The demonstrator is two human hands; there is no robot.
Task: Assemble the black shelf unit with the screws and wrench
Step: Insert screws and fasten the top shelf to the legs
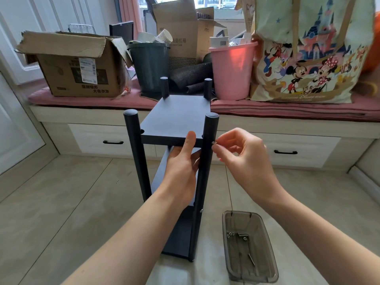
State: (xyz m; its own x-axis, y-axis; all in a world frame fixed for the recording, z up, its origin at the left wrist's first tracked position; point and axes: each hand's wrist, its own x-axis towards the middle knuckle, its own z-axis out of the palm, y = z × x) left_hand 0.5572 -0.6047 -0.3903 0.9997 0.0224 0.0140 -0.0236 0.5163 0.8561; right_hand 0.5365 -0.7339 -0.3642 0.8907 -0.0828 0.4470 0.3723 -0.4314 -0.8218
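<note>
The black shelf unit [176,118] stands upright on the tiled floor, with round posts at its corners and a top board above lower boards. My left hand [182,161] grips the front edge of the top board, thumb on top and fingers underneath. My right hand [240,155] pinches a small silver screw [213,143] against the side of the near right post [207,153], level with the top board. Another screw head [201,211] shows lower on that post. A wrench [251,259] lies in the clear tray [265,237] with several loose screws [236,235].
The tray sits on the floor to the right of the shelf. Behind is a window bench with drawers [285,152], carrying a cardboard box [82,64], a dark bucket [150,66], a pink bucket [232,73] and a large printed bag [312,52].
</note>
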